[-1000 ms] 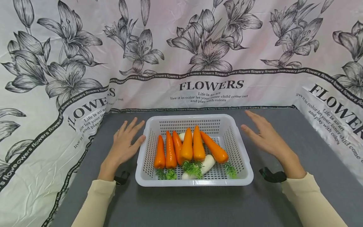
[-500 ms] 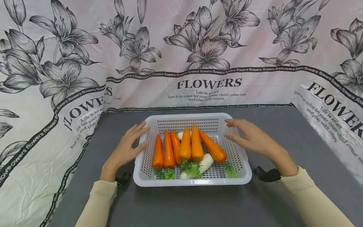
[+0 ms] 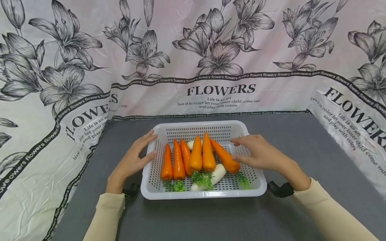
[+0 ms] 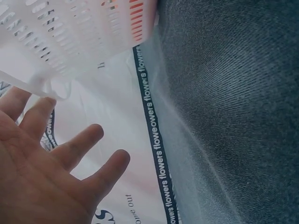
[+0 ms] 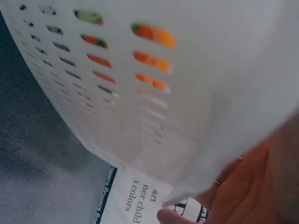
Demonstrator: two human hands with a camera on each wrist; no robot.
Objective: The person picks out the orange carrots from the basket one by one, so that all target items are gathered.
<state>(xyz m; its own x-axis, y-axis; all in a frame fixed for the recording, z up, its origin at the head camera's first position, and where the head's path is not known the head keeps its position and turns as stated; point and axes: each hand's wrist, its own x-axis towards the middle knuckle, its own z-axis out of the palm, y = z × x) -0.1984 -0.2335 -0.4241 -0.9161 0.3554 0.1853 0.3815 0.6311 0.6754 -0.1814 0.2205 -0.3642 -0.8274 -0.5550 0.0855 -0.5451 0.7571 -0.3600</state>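
Note:
A white plastic basket (image 3: 205, 194) holds several orange carrots, some with green tops, and white radish-like vegetables (image 3: 218, 174). My left hand (image 3: 131, 160) is at the basket's left rim, fingers spread; in the left wrist view, the fingertips meet the rim from outside. Over the right rim reaches my right hand (image 3: 260, 152), its thumb and fingers apart around the thick end of the rightmost carrot (image 3: 222, 154). The thumb overlaps that carrot in the head view; whether it touches cannot be told. In the right wrist view, the basket wall (image 5: 196, 93) hides most of this hand.
The basket stands on a dark grey tabletop (image 3: 193, 221). A white cloth (image 3: 220, 97) printed with flowers and lettering hangs behind and along both sides. Leafy green tops (image 3: 202, 180) lie toward the basket's front.
My right hand has moved left, from beside the basket to over its right side by the carrot. The left hand has come slightly inward to the left rim.

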